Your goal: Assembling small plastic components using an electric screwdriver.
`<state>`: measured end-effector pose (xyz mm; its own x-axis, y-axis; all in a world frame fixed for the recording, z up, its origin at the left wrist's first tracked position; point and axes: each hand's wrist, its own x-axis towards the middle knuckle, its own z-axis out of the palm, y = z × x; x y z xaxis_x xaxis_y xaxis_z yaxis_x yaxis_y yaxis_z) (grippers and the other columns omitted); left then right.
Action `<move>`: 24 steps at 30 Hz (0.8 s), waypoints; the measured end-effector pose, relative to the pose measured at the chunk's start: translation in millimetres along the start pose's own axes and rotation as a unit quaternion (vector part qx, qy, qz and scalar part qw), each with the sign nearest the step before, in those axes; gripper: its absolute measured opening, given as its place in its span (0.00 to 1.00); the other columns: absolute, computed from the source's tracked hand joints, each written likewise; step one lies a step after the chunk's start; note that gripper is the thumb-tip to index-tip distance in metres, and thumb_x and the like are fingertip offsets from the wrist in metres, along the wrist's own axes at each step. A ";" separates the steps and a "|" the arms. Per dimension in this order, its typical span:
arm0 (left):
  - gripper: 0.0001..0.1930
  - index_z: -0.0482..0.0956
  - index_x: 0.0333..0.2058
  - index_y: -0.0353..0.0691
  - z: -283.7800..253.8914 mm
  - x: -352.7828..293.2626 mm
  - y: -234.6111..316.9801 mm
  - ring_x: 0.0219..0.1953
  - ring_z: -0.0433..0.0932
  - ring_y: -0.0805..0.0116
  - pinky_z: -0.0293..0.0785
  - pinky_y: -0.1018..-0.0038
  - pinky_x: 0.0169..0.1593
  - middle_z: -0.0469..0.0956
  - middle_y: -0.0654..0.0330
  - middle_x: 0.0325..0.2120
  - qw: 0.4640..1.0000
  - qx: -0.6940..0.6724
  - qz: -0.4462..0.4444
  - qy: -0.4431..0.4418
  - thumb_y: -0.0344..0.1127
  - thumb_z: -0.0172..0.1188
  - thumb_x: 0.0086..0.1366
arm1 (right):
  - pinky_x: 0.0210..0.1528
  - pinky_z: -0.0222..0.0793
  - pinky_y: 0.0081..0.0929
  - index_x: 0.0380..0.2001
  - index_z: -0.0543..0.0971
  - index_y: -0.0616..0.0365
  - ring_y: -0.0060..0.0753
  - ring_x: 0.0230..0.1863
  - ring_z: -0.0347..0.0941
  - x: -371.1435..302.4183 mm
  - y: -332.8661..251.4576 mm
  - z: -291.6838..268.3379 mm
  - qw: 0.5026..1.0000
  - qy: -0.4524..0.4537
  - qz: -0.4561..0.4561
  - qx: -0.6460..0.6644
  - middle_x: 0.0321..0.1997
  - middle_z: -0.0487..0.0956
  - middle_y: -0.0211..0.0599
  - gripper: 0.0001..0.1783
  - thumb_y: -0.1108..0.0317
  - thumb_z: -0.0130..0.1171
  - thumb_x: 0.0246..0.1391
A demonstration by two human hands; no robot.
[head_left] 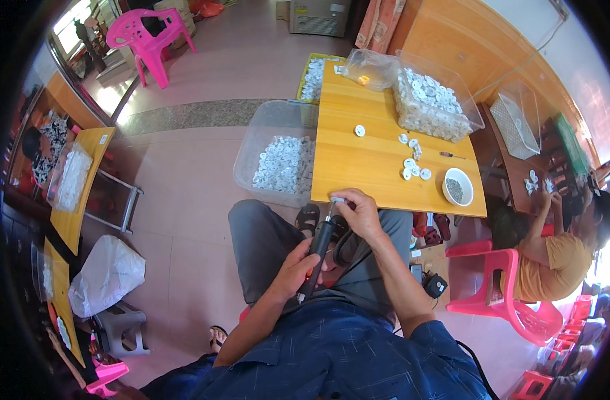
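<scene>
My left hand [296, 269] is wrapped round a black electric screwdriver [322, 239], tilted with its bit up. At the bit's tip, by the table's near edge, my right hand [359, 213] pinches a small white round plastic part [337, 199]. The part touches or nearly touches the bit; my fingers hide some of it. Beyond my hands, several white round parts [411, 167] lie on the yellow table [358, 167], with a lone one [359, 131] farther off. A white bowl [468, 193] of small grey screws stands at the right, near a small hand screwdriver [451, 155].
A clear bin [475, 120] full of white parts stands at the table's far right, beside a plastic bag [371, 67]. Left of the table, another bin [248, 147] and a yellow basket [305, 63] hold more. A co-worker [551, 260] sits at right on a pink chair [481, 293].
</scene>
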<state>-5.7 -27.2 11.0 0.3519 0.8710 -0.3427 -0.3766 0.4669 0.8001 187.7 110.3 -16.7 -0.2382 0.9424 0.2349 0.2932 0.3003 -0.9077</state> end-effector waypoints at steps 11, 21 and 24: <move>0.21 0.64 0.60 0.39 -3.0 2.0 -3.1 0.23 0.77 0.71 0.76 0.76 0.27 0.77 0.58 0.32 1.000 -0.012 -0.002 -0.006 0.34 0.49 0.69 | 0.39 0.73 0.25 0.41 0.84 0.61 0.32 0.34 0.79 -0.3 -2.5 -1.4 0.999 -0.009 -0.037 -0.023 0.36 0.82 0.40 0.11 0.79 0.62 0.53; 0.20 0.66 0.58 0.39 -2.9 4.0 -1.2 0.22 0.76 0.72 0.76 0.77 0.25 0.77 0.58 0.32 1.000 -0.005 -0.009 -0.006 0.35 0.50 0.69 | 0.41 0.73 0.23 0.42 0.84 0.59 0.30 0.38 0.79 0.0 -1.2 -0.3 0.993 -0.010 -0.079 -0.088 0.38 0.82 0.38 0.13 0.80 0.61 0.52; 0.19 0.66 0.57 0.39 -2.2 4.7 -4.0 0.22 0.76 0.73 0.76 0.77 0.25 0.77 0.58 0.32 1.000 -0.006 -0.010 -0.003 0.35 0.50 0.69 | 0.41 0.74 0.23 0.42 0.84 0.59 0.30 0.38 0.80 -1.7 -0.2 1.9 0.986 -0.006 -0.123 -0.116 0.38 0.83 0.38 0.13 0.80 0.61 0.52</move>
<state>-4.4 -24.7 5.1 0.3635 0.8612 -0.3553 -0.3806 0.4854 0.7871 186.2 108.3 -17.6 -0.3385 0.8356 0.4327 0.4290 0.5463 -0.7193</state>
